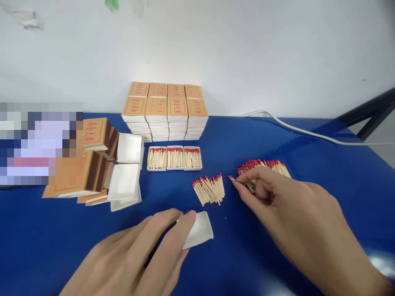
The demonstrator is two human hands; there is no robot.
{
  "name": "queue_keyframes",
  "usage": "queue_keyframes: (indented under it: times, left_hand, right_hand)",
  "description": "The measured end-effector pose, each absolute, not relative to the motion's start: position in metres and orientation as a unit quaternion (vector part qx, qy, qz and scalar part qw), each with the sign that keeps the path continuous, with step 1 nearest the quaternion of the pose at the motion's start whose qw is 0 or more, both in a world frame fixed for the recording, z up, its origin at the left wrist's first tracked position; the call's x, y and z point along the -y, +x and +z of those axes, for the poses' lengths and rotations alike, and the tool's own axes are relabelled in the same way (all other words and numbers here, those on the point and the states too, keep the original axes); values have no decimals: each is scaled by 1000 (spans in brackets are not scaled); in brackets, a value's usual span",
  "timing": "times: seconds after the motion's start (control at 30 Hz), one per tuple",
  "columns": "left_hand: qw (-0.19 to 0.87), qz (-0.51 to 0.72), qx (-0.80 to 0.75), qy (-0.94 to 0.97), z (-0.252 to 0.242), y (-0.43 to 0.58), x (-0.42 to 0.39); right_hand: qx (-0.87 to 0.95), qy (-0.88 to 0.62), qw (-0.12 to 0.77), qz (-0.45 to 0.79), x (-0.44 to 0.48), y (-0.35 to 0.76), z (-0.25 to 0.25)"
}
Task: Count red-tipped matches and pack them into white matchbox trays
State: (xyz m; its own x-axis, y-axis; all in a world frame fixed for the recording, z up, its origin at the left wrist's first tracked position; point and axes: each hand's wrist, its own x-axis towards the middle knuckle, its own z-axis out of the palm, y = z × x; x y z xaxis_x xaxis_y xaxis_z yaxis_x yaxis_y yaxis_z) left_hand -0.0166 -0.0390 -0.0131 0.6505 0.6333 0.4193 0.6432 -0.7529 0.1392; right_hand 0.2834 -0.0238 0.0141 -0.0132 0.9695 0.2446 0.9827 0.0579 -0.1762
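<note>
An empty white matchbox tray [200, 231] is gripped between the thumb and fingers of my left hand [145, 250], low in the middle of the view. My right hand [296, 222] pinches red-tipped matches [231, 179] between thumb and forefinger; how many is hard to make out. Behind its fingers lies a larger heap of matches [279, 167], partly covered by the hand. Between my two hands, a smaller pile of matches [210, 189] rests on the blue table [243, 263], heads pointing away from me.
Three filled matchbox trays [175, 158] stand in a row before stacked matchboxes [165, 107] by the wall. Empty white trays [124, 181] and orange matchbox sleeves [95, 133] pile up at left. A white cable [296, 129] crosses the back right.
</note>
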Motion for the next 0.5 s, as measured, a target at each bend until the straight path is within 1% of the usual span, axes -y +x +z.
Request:
queue_keyframes:
  times: [0.1,0.2,0.3,0.37,0.5]
  left_hand:
    - [6,-223,350,-910,-12,-16,39]
    - [1,-211,347,-914,-12,-17,40]
    - [-2,-212,341,-916,-12,-19,41]
    - [0,-215,340,-915,-13,-20,42]
    - [4,-210,343,-916,-15,-21,42]
  right_hand:
    - [686,-703,188,26,23,278,15]
    - [649,-715,230,121,21,269,18]
    - [623,-714,246,203,18,260,21]
    - [613,-715,249,226,16,255,21]
    - [598,-725,251,233,12,248,20]
